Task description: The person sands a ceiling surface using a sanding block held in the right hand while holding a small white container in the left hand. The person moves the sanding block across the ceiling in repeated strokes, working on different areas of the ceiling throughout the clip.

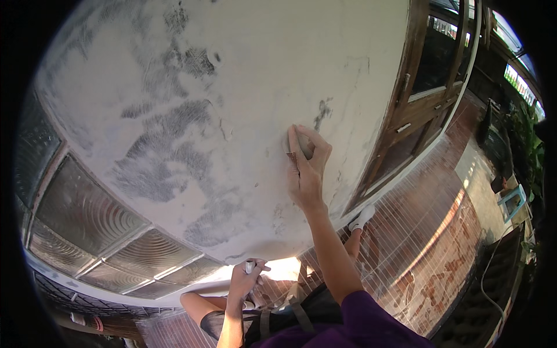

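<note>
In the head view, my right hand (308, 167) presses a folded piece of sandpaper (293, 160) against the painted wall (261, 87), its reddish-brown edge showing below the fingers. The wall carries grey, scuffed patches, with white dusty film around them. Lower down, near the foot of the wall, my left hand (246, 278) is closed around a short, whitish cylindrical object (249, 266); its far end is hidden, so its kind is unclear. It is held away from the wall.
A window with patterned glass panes (148, 252) borders the wall at lower left. A wooden door (404, 117) stands to the right. Below lies a reddish tiled floor (417, 226). At far right are a light-blue stool (513, 200), a cable (485, 278) and plants (533, 148).
</note>
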{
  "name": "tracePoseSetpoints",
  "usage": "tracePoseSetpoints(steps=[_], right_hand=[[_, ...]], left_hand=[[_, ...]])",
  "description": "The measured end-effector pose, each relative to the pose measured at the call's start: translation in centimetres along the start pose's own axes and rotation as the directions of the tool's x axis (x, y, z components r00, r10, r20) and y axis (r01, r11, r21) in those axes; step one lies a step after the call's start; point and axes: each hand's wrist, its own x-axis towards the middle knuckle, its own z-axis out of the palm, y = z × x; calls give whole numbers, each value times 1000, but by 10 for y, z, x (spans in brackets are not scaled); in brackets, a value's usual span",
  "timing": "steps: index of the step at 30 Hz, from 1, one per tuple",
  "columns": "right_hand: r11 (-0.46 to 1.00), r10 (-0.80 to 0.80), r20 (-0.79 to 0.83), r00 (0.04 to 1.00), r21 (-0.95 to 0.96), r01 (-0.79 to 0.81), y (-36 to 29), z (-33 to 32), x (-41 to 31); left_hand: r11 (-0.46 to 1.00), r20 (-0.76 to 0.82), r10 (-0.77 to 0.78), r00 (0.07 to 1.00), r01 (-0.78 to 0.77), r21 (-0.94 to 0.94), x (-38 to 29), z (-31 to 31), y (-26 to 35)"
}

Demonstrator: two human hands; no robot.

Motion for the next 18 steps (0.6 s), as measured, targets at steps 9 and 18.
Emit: tracePoseSetpoints(steps=[9, 18], right_hand=[[993, 114, -22, 993, 20, -113, -6, 4, -5], [992, 121, -110, 987, -18, -124, -15, 15, -5]], left_hand=[[1000, -14, 20, 1000, -21, -11, -4, 4, 0], [999, -49, 45, 998, -46, -4, -9, -8, 2]])
